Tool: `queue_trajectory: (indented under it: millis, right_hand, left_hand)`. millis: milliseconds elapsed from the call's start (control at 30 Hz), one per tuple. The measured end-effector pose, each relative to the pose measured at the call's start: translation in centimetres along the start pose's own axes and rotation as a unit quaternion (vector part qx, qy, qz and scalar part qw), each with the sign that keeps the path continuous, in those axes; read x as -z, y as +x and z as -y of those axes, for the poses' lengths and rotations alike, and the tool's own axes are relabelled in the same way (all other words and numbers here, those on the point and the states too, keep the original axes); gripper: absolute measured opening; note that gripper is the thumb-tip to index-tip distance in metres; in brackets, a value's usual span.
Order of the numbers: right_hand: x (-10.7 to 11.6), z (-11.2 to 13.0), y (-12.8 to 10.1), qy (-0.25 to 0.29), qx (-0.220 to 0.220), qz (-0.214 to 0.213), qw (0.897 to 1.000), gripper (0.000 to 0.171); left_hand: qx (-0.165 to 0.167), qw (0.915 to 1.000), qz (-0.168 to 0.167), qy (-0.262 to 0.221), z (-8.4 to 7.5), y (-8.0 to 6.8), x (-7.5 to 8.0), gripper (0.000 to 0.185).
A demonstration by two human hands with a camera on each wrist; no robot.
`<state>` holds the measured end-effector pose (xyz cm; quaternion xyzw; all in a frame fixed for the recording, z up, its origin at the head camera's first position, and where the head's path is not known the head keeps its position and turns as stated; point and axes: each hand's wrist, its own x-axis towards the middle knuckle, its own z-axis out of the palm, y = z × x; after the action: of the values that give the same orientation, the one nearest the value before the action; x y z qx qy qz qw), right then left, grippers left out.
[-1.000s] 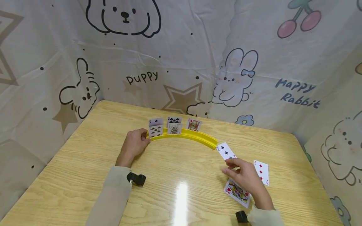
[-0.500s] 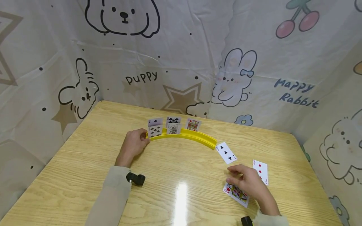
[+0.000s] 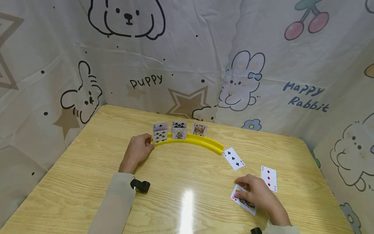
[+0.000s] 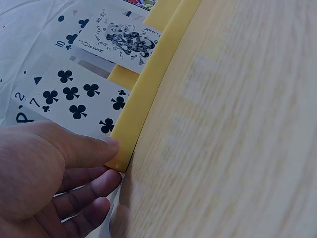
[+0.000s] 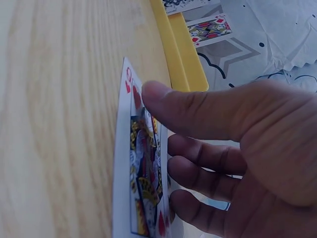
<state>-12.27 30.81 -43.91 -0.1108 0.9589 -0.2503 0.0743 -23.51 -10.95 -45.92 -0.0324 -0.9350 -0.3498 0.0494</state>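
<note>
My left hand (image 3: 136, 151) pinches the left end of a curved yellow card holder (image 3: 204, 141), thumb on its front and fingers behind. Several cards stand in the holder: a seven of clubs (image 4: 74, 94) before a two of spades (image 3: 160, 125), a joker (image 4: 119, 39) before a ten of clubs (image 3: 179, 124), and a diamond face card (image 3: 199, 129). My right hand (image 3: 257, 191) is at a queen of hearts (image 5: 143, 158) on the table. Its thumb lies over the card's face and its curled fingers meet the far edge; the fingertips' contact is partly hidden.
A three of clubs (image 3: 233, 158) lies face up by the holder's right end. Farther right is a three of diamonds (image 3: 269, 178), also face up. Behind the wooden table (image 3: 175, 182) hangs a printed cloth (image 3: 181, 55).
My right hand has drawn back from the three of clubs to the queen of hearts, and its thumb has come down on that card. The left hand has stayed on the holder.
</note>
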Motion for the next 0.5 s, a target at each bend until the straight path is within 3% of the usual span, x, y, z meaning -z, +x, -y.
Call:
queue_trajectory:
  millis: [367,500]
  right_hand:
    - [-0.25,-0.44,-0.09,-0.029,0.035,-0.006,0.999,0.038]
    - [-0.37,-0.49,0.0,-0.029,0.028,-0.006,0.999,0.038]
  left_hand:
    - [-0.002,1.0,-0.002,0.009,0.11,0.07,-0.1,0.037]
    - [-0.001,1.0,0.0,0.008,0.19,0.15,-0.07,0.037]
